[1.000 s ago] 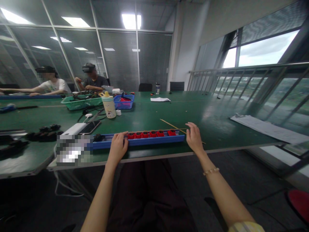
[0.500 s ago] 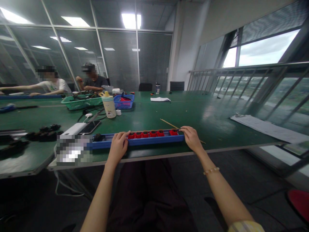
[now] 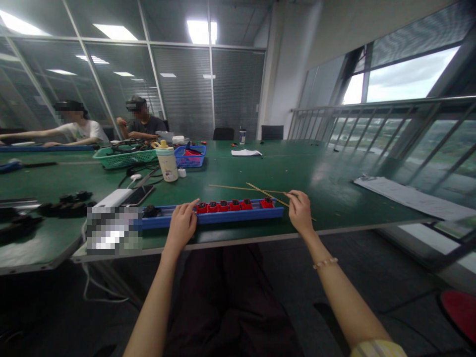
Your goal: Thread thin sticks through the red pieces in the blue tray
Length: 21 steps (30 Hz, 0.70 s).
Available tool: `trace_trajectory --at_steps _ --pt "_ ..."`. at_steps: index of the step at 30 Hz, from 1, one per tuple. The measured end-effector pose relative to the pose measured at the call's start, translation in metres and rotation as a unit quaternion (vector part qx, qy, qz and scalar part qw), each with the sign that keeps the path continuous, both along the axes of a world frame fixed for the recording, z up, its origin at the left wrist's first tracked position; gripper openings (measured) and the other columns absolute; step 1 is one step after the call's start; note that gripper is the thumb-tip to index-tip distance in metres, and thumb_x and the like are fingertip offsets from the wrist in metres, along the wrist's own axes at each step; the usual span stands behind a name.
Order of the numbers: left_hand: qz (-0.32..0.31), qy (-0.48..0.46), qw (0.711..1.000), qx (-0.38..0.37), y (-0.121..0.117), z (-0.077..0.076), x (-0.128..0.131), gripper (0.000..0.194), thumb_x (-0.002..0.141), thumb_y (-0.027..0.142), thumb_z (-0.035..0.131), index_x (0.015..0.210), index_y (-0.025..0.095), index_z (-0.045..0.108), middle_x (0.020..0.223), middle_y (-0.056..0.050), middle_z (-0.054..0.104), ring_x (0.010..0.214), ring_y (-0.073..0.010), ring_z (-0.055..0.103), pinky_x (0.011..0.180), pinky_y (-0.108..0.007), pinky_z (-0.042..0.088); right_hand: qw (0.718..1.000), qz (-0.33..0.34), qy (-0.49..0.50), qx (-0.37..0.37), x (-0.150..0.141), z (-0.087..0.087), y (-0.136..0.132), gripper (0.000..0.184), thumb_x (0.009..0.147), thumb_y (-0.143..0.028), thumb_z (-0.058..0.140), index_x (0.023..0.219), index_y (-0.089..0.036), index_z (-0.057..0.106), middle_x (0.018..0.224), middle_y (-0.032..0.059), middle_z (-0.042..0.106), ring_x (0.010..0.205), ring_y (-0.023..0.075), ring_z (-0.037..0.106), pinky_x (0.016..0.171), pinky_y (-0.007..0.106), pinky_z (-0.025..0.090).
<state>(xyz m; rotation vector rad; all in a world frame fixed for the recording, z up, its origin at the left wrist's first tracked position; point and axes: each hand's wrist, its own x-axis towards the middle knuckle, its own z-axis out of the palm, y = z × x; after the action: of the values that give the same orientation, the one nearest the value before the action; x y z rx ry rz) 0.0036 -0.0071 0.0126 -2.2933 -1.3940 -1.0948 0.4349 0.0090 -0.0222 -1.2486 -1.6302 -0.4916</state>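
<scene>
Now the left hand [image 3: 181,227] touches a tray [image 3: 219,217] of six red connectors [image 3: 235,205].

one camera on the person's head looks forward and down. the left hand [image 3: 181,228] and right hand [image 3: 300,213] are near, at 6 o'clock.

Water bottle [image 3: 167,166] beside blue basket [image 3: 189,162]

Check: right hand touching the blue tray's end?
Apart. The head view shows a strip of green tabletop between the right hand and the right end of the blue tray.
</scene>
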Motion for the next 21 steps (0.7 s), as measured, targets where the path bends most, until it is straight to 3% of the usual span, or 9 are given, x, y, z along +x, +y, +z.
trace_trajectory --at_steps 10,16,21 --pt "0.006 -0.002 1.000 -0.009 -0.0008 0.0004 0.0004 0.041 0.095 0.021 0.038 0.132 0.017 0.055 0.116 -0.013 0.065 0.106 -0.0284 0.055 0.098 -0.047 0.045 0.992 -0.113 0.031 -0.045 0.0046 -0.0034 0.0036 0.030 0.093 -0.020 0.037 0.100 -0.015 0.066 0.102 0.0135 0.061 0.104 0.0261 0.050 0.093 0.041 0.038" --pt "0.004 0.005 1.000 -0.008 -0.0001 -0.0002 -0.0002 0.040 0.096 0.020 0.037 0.131 0.014 0.055 0.116 -0.013 0.065 0.106 -0.0284 0.055 0.099 -0.046 0.044 0.979 -0.161 0.005 -0.124 0.0003 -0.0037 0.0003 0.027 0.089 -0.018 0.041 0.090 -0.015 0.067 0.097 0.0146 0.062 0.098 0.0272 0.048 0.084 0.038 0.035" --pt "0.006 0.003 1.000 -0.008 -0.0012 0.0005 0.0002 0.039 0.096 0.021 0.038 0.130 0.016 0.055 0.115 -0.012 0.065 0.106 -0.0278 0.055 0.099 -0.045 0.044 0.953 -0.211 -0.024 -0.217 -0.0042 -0.0033 -0.0023 0.029 0.089 -0.019 0.041 0.092 -0.015 0.069 0.100 0.0158 0.066 0.097 0.0280 0.052 0.078 0.037 0.034"
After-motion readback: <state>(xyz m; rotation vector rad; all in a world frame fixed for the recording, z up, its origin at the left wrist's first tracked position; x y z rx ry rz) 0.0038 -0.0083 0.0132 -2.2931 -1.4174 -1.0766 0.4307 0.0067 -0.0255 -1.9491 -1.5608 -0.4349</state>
